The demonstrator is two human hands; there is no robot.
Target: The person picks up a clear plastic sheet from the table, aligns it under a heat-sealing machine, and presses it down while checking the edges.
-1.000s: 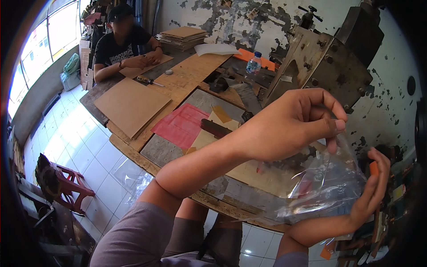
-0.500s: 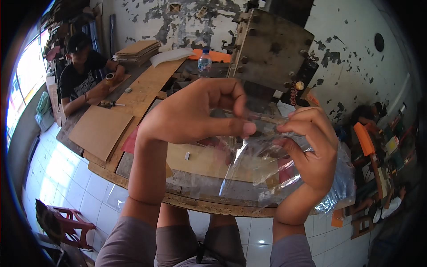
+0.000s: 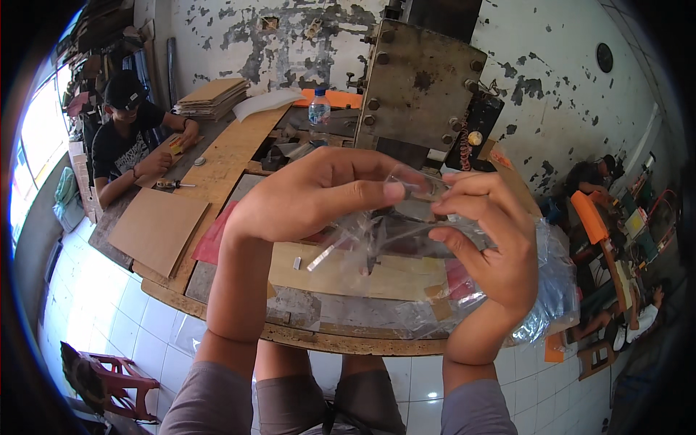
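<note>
Clear plastic film (image 3: 384,235), thin and crinkled like a bag, hangs between my hands above the worktable. My left hand (image 3: 312,197) pinches its upper edge with thumb and fingers. On the other side my right hand (image 3: 496,243) grips the film, thumb below and fingers bent over it. Underneath lies a pale yellow board (image 3: 348,272) with a small light-coloured piece (image 3: 297,263) at its left. A pile of clear plastic bags (image 3: 557,283) rests at the table's right end, partly behind my right hand.
A heavy metal press (image 3: 417,87) stands behind my hands, with a water bottle (image 3: 319,109) to its left. Brown board (image 3: 158,225) and a screwdriver (image 3: 174,184) lie at left. A co-worker (image 3: 130,130) sits beyond them. A red stool (image 3: 119,380) is on the tiled floor.
My fingertips have shifted slightly left with the film, and its lower part has swung and folded. The whole view has moved a little. The co-worker's hands hold their item differently.
</note>
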